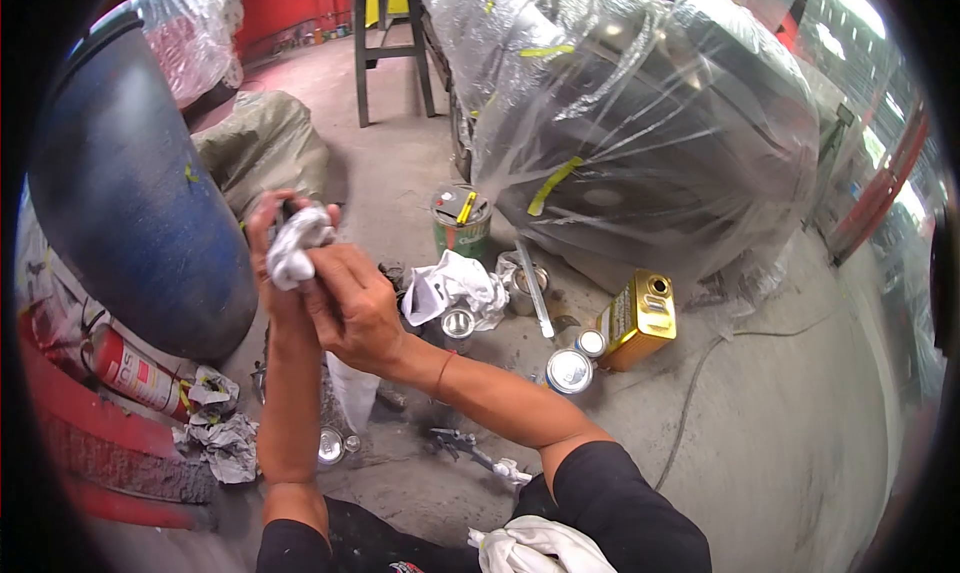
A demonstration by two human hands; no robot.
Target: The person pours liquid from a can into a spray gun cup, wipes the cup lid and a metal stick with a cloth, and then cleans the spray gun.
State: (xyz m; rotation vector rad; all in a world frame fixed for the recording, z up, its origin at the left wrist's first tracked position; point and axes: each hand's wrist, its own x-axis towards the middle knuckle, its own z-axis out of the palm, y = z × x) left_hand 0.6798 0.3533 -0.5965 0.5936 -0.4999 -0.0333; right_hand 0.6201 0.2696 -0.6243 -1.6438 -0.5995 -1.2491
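My left hand (pixel 268 235) is raised beside the blue barrel, fingers curled around a small dark part (pixel 290 209) that is mostly hidden. A crumpled white rag (pixel 298 248) lies against that part. From the right, my right hand (pixel 355 308) pinches the rag, with its fingertips close to the left hand. On the floor below lies what looks like a spray gun (pixel 465 443). Beyond my right forearm, a white cloth (pixel 458 288) with dark marks lies among cans, near a small open metal can (pixel 457 323).
A plastic-wrapped vehicle (pixel 640 123) stands ahead. Nearby are a green paint can (pixel 462 223), a gold rectangular tin (pixel 640 323), and round lidded cans (pixel 569 371). The blue barrel (pixel 140 183) and a fire extinguisher (pixel 135 373) are on the left. A cable (pixel 690 403) crosses the floor.
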